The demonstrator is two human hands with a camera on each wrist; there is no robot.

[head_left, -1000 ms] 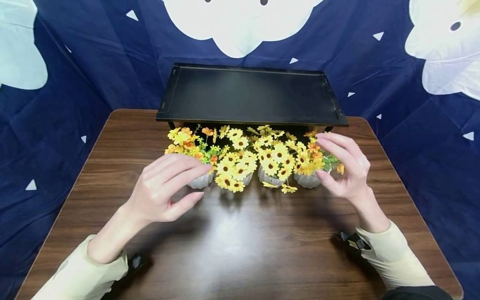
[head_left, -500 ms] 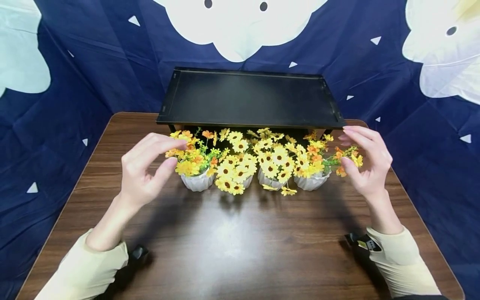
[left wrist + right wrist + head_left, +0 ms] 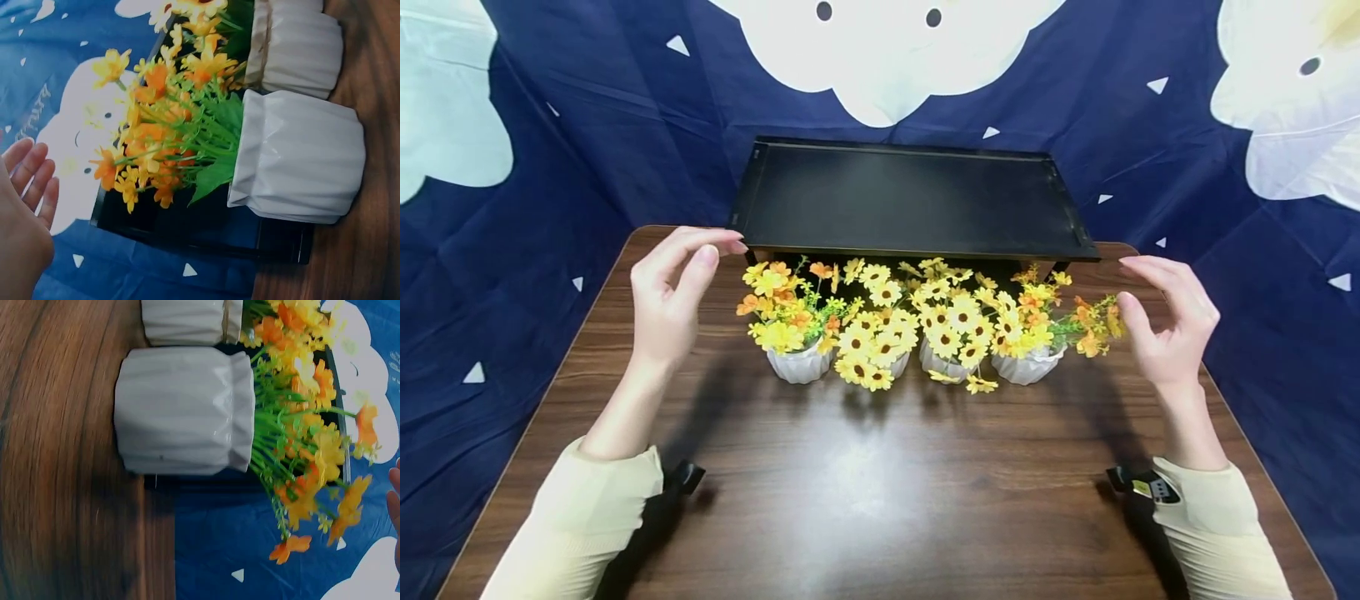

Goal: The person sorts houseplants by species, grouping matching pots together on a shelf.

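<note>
My left hand (image 3: 666, 304) is raised at the left of a row of potted flowers, near the shelf's front left corner, fingers loosely bent and holding nothing. At the row's right end my right hand (image 3: 1176, 321) hovers with thumb and fingers apart, beside the orange blooms and gripping nothing. The leftmost white pot (image 3: 306, 156) holds orange and yellow flowers (image 3: 162, 134); a similar rightmost pot (image 3: 184, 412) holds orange and yellow flowers (image 3: 312, 444). Between them stand pots of yellow daisies (image 3: 876, 342) and more yellow daisies (image 3: 955, 321). Only fingertips of my right hand show in the right wrist view.
A low black shelf (image 3: 902, 200) stands behind the flowers at the back of the brown wooden table (image 3: 857, 500). Part of the flowers lies close under its front edge. A blue curtain (image 3: 610, 125) with white cloud shapes hangs behind and at both sides.
Both hands have moved outward, away from the flowers. My left hand has gone left and up from in front of the left pot; my right hand has gone right, uncovering the right blooms.
</note>
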